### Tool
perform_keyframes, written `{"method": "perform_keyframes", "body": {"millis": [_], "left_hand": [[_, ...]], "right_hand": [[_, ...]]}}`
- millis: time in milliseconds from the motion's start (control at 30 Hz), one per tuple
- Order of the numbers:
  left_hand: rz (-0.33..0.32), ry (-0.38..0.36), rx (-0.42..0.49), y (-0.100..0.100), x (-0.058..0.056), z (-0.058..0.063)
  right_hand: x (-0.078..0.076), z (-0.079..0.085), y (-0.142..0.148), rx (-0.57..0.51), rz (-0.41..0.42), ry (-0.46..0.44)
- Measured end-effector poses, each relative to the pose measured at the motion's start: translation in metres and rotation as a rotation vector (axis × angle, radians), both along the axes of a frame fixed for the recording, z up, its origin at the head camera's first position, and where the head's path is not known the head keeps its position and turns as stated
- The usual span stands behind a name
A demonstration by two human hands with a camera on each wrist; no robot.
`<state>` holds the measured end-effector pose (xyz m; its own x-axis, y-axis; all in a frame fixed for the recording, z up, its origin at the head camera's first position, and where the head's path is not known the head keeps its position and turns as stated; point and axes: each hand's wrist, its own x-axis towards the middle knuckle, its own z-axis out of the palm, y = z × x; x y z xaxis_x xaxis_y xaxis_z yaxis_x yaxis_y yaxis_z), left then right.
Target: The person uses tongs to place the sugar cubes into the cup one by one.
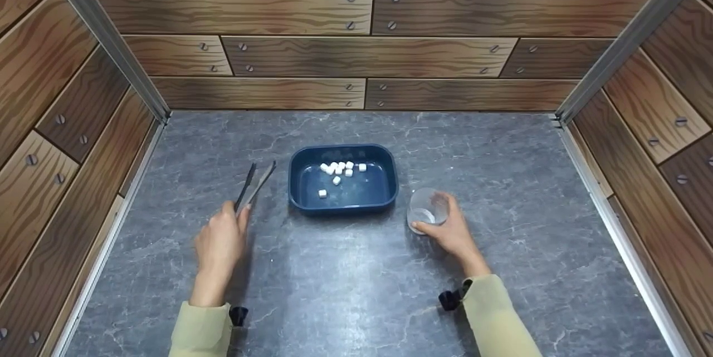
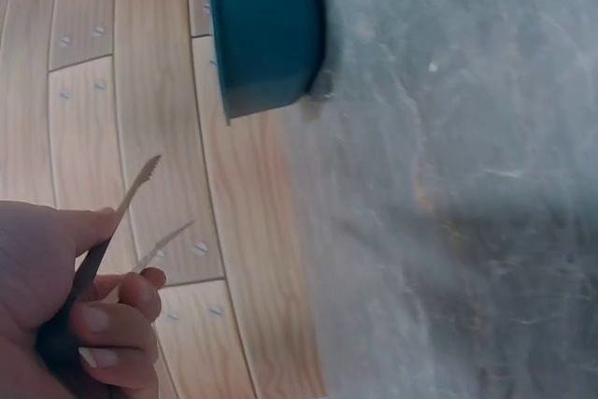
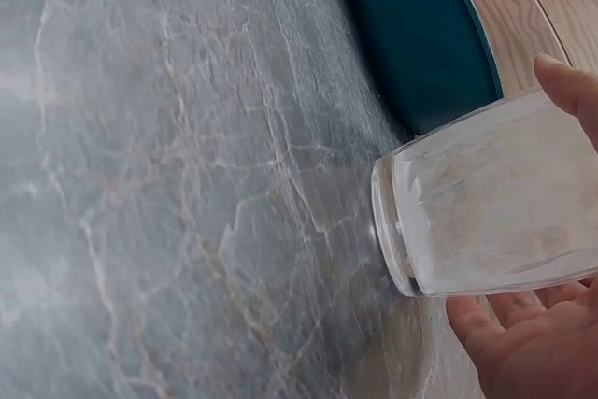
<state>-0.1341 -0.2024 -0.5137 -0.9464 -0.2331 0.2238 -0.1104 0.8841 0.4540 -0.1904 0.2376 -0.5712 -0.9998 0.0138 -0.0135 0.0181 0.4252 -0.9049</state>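
Note:
My left hand [image 1: 220, 237] grips a pair of dark tweezers [image 2: 89, 273], their two serrated tips apart with nothing between them. They point away from me, left of a blue rectangular tray [image 1: 345, 210]. Several small white cubes [image 1: 336, 180] lie in that tray, most clustered toward its back and one near the front left. To the tray's right, my right hand [image 1: 454, 234] holds a clear plastic cup [image 3: 495, 198] around its side, thumb on one side and fingers on the other. Nothing shows inside the cup. Whether its base touches the surface I cannot tell.
A grey marbled surface [image 1: 334, 290] lies under everything. Wood-patterned panels [image 1: 356, 56] wall in the back and both sides, with metal strips [image 1: 624, 273] along the side edges. A small dark device [image 1: 450, 300] sits at the right wrist, and another [image 1: 238, 316] at the left.

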Motion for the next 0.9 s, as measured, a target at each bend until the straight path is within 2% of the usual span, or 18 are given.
{"method": "perform_keyframes", "body": {"millis": [133,333,600,900], "left_hand": [[-0.025,0.054,-0.013,0.005,0.000,0.006],[-0.102,0.144,-0.059,0.013,-0.003,0.010],[-0.188,0.110,-0.085,0.021,-0.007,0.012],[-0.334,0.104,-0.165,0.026,-0.014,0.013]], "right_hand": [[-0.001,-0.001,0.000,0.015,0.000,-0.006],[-0.001,-0.003,0.000,0.011,-0.004,-0.002],[-0.001,-0.002,0.000,-0.007,-0.004,0.002],[-0.002,-0.006,0.002,-0.028,0.011,0.003]]}}
